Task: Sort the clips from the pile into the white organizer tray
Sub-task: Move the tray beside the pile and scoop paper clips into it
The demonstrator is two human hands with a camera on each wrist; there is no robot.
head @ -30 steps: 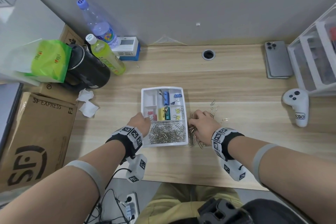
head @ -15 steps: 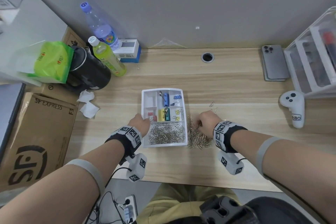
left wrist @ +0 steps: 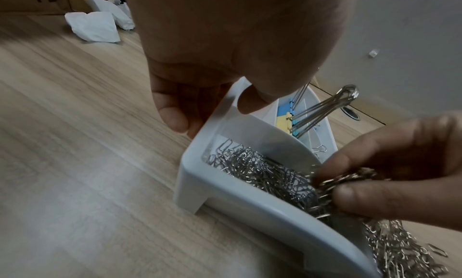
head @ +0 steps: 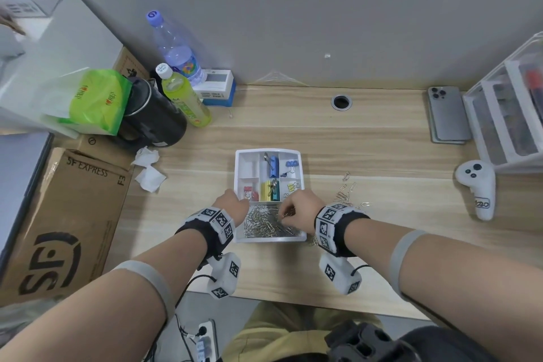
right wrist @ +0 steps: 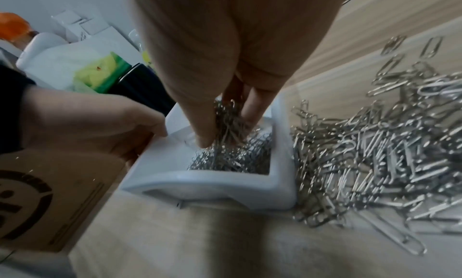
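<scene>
1. Cardboard, printed SF EXPRESS, fills the far-left edge as a box (head: 55, 223), with crumpled tissue (head: 148, 169) on the wooden desk (head: 367, 141) just right of it; neither has shifted since the earlier frames.
2. We see our left hand (head: 232, 204) still at the left wall of the white organizer tray (head: 301, 239), thumb over the rim and fingers (left wrist: 172, 116) curled down its outside, gripping it.
3. Inside the tray, the near wide compartment holds a heap of silver paper clips (head: 264, 222); coloured binder clips (head: 271, 176) sit in the far small compartments.
4. Our right hand (head: 299, 210), which half a second ago was on the pile right of the tray, is now over that near compartment, fingertips (right wrist: 202, 140) pinched round a bunch of paper clips (right wrist: 228, 120) hanging just above the heap.
5. Right of the tray, the loose pile (right wrist: 375, 163) lies against its right wall, with strays farther right.
</scene>
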